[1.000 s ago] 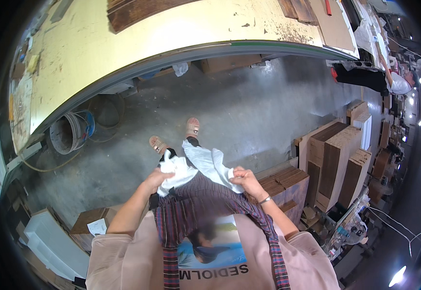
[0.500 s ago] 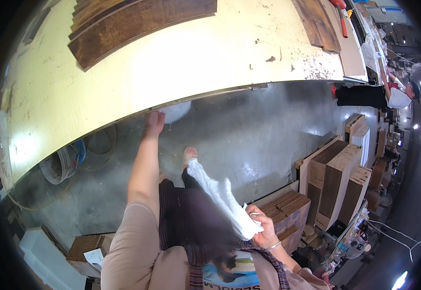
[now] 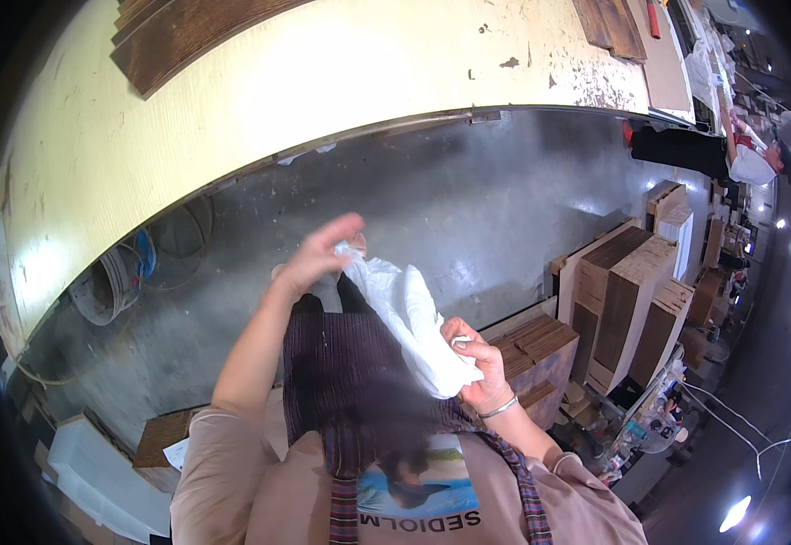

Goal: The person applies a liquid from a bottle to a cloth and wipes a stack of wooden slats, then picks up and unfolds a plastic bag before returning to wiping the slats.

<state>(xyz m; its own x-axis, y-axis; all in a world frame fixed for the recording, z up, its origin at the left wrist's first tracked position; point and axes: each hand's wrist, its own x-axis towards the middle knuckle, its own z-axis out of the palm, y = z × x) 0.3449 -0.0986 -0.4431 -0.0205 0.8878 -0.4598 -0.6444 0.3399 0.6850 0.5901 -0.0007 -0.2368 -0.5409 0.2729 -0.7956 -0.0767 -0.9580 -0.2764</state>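
A crumpled white cloth (image 3: 395, 291) hangs in front of my dark striped apron (image 3: 341, 363). My right hand (image 3: 482, 368) is closed on its lower right end, thumb on top, and a bracelet circles that wrist. Beside the cloth's upper left end is my left hand (image 3: 313, 259), a little blurred, fingers stretched out and apart. Whether its fingertips touch the cloth, I cannot tell. Past my hands runs the long edge of a pale yellow worktable (image 3: 186, 145), with dark brown wooden boards (image 3: 204, 41) lying on it.
A bucket (image 3: 100, 291) stands under the table at left. Stacked wooden panels (image 3: 618, 300) and a brown board stack (image 3: 536, 354) are on the right. More boards (image 3: 609, 32) and a red-handled tool (image 3: 652, 18) lie on the table. Another person (image 3: 750, 163) stands far right.
My left hand has come back from the table edge to the cloth's upper end, its fingers now spread. My right hand, still gripping the cloth, has risen slightly in view.
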